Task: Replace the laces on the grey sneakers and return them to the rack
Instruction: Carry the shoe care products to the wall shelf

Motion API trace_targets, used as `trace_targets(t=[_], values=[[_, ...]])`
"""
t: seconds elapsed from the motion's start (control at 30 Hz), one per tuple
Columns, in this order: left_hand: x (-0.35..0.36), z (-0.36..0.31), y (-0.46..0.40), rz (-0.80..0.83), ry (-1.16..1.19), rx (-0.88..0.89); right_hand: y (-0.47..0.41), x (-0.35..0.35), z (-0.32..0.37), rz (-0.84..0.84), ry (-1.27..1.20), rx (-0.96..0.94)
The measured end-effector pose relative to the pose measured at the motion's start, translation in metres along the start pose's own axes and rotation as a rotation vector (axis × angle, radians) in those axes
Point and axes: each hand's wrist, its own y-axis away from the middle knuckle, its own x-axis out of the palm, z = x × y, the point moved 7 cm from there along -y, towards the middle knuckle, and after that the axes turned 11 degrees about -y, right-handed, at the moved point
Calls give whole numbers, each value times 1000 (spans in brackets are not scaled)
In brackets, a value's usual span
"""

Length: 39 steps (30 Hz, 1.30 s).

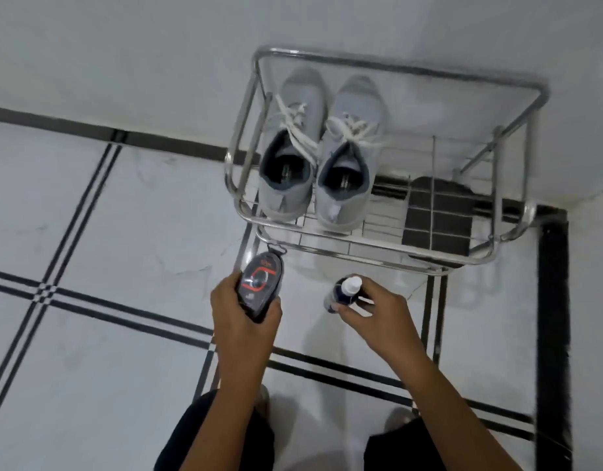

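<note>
Grey sneakers (322, 154) sat side by side on top shelf of chrome rack (393, 251), left portion, white laces (330, 130) in place, heels nearest. Left hand (240, 309) gripped dark oval pkg w/ red marking (259, 287). Right hand (376, 309) pinched small dark bottle w/ white cap (342, 294). Both held over tiled floor (89, 232), near side of rack. Dark mat (439, 219) lay under shelf wires, right.

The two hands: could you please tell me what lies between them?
Head view: only bare white tiled floor lies between the left hand and right hand.
</note>
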Motion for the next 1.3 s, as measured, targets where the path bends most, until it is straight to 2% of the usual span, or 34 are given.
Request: trace_targets(t=[0.13,0.3,0.33,0.5,0.7,0.87,1.07,1.3], values=[[-74,-62,45,65,19,-60,49,-35,102,50,3,-9],[-192,-196,68,77,26,56,119,-101,263,71,16,-59],[-204,-211,66,80,20,84,125,-105,278,81,18,-68],[-289,-329,55,-19,66,160,152,-151,401,96,51,-200],[-323,-364,22,-138,125,124,127,-149,476,163,97,-329],[-344,-362,-71,-199,68,127,69,-114,536,175,78,-380],[-391,-378,-234,-222,157,119,-30,-40,622,156,26,-412],[-410,-424,-374,-212,94,233,-132,14,712,35,66,-487]])
